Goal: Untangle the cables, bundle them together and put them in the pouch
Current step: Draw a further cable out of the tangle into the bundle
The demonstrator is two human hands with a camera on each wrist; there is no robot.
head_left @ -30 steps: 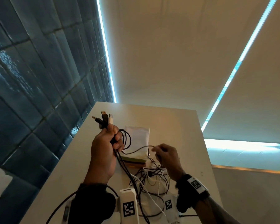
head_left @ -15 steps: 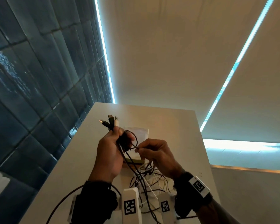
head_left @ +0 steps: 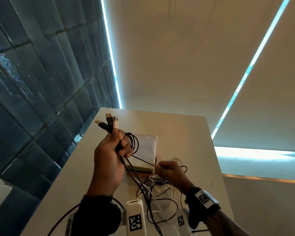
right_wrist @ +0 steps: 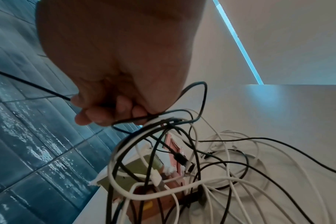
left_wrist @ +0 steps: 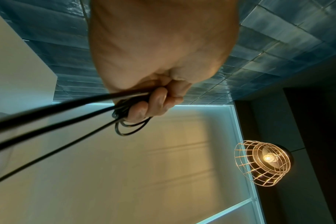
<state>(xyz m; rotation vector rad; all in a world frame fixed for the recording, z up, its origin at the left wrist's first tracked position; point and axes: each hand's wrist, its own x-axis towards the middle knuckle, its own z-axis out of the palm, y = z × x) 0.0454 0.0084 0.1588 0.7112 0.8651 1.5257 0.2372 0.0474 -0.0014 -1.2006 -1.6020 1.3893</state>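
My left hand (head_left: pixel 111 155) is raised above the table and grips a bunch of cables. Three USB plugs (head_left: pixel 109 122), two black and one white, stick up out of the fist, and black loops (head_left: pixel 134 143) hang beside the fingers (left_wrist: pixel 153 104). My right hand (head_left: pixel 167 172) is lower and to the right, pinching a thin black cable (right_wrist: pixel 148 117) that runs up to the left hand. Under it lies a tangle of black and white cables (head_left: pixel 158 188) on the table. The white pouch (head_left: pixel 146 150) lies flat behind the hands, on a green and pink item (right_wrist: pixel 159 163).
The white table (head_left: pixel 186 133) has bare room to the right and far side. A dark blue tiled wall (head_left: pixel 32 99) runs along its left edge. White tagged devices (head_left: pixel 135 218) sit at the near edge. A wire-cage lamp (left_wrist: pixel 263 162) hangs overhead.
My right hand has drawn away from the left hand, down and to the right, pulling a black cable out with it. The left hand keeps its grip on the plugs.
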